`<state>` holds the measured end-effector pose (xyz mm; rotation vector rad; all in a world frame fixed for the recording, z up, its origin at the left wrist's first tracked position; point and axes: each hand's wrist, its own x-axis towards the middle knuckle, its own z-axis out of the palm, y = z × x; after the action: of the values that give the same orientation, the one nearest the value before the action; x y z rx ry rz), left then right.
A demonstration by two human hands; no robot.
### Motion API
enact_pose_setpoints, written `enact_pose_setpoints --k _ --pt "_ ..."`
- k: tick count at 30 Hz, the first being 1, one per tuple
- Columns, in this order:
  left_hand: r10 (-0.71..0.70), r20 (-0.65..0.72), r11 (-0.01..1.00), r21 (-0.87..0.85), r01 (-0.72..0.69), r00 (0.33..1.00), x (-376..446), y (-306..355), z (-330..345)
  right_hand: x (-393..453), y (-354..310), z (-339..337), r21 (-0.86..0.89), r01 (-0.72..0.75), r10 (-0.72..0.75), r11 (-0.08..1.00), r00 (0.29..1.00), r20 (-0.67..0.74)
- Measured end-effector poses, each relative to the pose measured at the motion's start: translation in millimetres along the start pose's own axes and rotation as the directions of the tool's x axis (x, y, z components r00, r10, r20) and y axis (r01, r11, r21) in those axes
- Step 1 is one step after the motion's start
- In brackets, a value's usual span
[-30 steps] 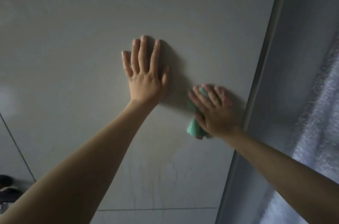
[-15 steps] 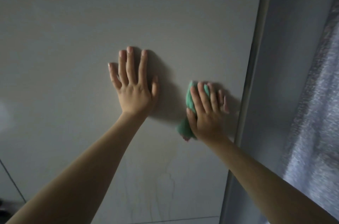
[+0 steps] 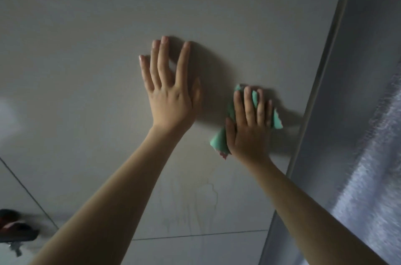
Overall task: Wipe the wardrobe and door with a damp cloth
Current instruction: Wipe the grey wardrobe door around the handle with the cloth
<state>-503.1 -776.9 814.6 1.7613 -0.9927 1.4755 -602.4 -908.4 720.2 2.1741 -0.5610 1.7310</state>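
My left hand (image 3: 171, 99) lies spread flat on the pale panel (image 3: 86, 47) while my right hand (image 3: 249, 128) presses the green cloth (image 3: 219, 143) against it with straight fingers.

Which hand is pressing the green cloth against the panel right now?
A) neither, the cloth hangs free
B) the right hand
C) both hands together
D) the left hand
B: the right hand lies flat over the green cloth on the panel, while the left hand rests bare beside it.
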Motion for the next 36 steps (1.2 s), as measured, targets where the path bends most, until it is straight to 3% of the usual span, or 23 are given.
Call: enact_pose_setpoints --k 3,8,13,16,21,24,29,31,34,36 --pt "-0.005 0.022 1.0 -0.026 0.005 1.0 -21 -5 0 -14 -6 8 -0.002 -0.008 0.008 1.0 1.0 -0.008" --pt "0.007 0.086 0.999 -0.048 -0.002 0.996 -48 -21 -9 -101 -9 10 -0.036 0.162 -0.15 0.986 0.963 0.222" --pt "-0.005 0.109 0.993 -0.12 0.018 0.994 -73 -30 -14 -36 -28 6 -0.035 0.099 -0.095 0.995 0.991 0.093" --pt "-0.061 0.069 0.983 -0.168 0.072 0.996 -91 -31 -14 -42 -42 14 -0.033 0.037 -0.034 0.999 0.997 0.069" --pt "-0.078 0.077 0.981 -0.174 0.091 0.994 -124 -50 -21 -126 -37 23 -0.055 0.32 -0.293 0.946 0.914 0.28" --pt "-0.064 0.115 0.985 -0.153 0.082 0.991 -138 -65 -24 -82 -36 15 -0.086 0.289 -0.27 0.953 0.946 0.182" --pt "-0.088 0.076 0.986 -0.135 0.098 0.993 -138 -76 -25 -4 -73 21 -0.046 0.01 -0.012 0.999 0.998 -0.055" --pt "-0.101 0.045 0.987 -0.12 0.105 0.994 -136 -80 -29 -33 -83 30 -0.043 0.155 -0.156 0.987 0.988 -0.021" --pt "-0.092 0.037 0.991 -0.091 0.095 0.995 -144 -88 -33 -62 -56 26 -0.059 0.45 -0.446 0.891 0.893 0.064" --pt "-0.058 0.049 0.996 -0.063 0.061 0.997 -149 -90 -33 -34 -40 22 -0.119 0.4 -0.4 0.909 0.916 0.031"
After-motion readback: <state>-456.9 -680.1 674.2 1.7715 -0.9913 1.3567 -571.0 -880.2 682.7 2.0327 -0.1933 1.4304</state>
